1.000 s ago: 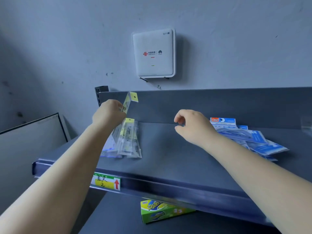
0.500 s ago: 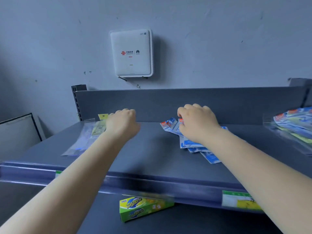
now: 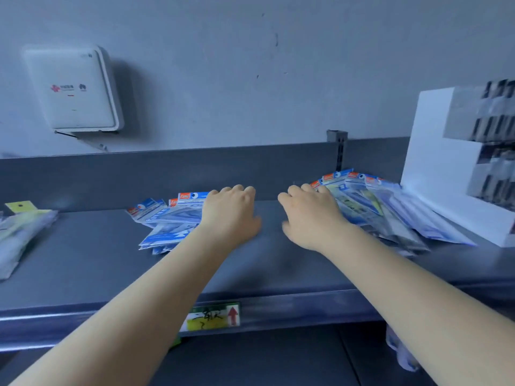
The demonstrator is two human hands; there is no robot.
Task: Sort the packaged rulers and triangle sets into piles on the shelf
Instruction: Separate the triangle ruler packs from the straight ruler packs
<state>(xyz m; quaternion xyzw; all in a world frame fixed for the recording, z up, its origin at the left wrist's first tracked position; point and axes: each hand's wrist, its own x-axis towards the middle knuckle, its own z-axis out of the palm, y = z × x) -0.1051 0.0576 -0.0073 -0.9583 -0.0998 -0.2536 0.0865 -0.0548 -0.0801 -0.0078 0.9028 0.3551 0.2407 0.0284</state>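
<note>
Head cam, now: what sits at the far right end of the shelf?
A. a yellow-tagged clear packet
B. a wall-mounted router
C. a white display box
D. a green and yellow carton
C: the white display box stands at the shelf's right end, just past the fanned blue packets under the right hand.

Shelf: smooth grey metal with a soft sheen. Blue-printed packets and mixed packets: glossy clear plastic film with printed card headers. Wall box: smooth white plastic. Wall: matt painted plaster, slightly scuffed. Price label: paper.
</note>
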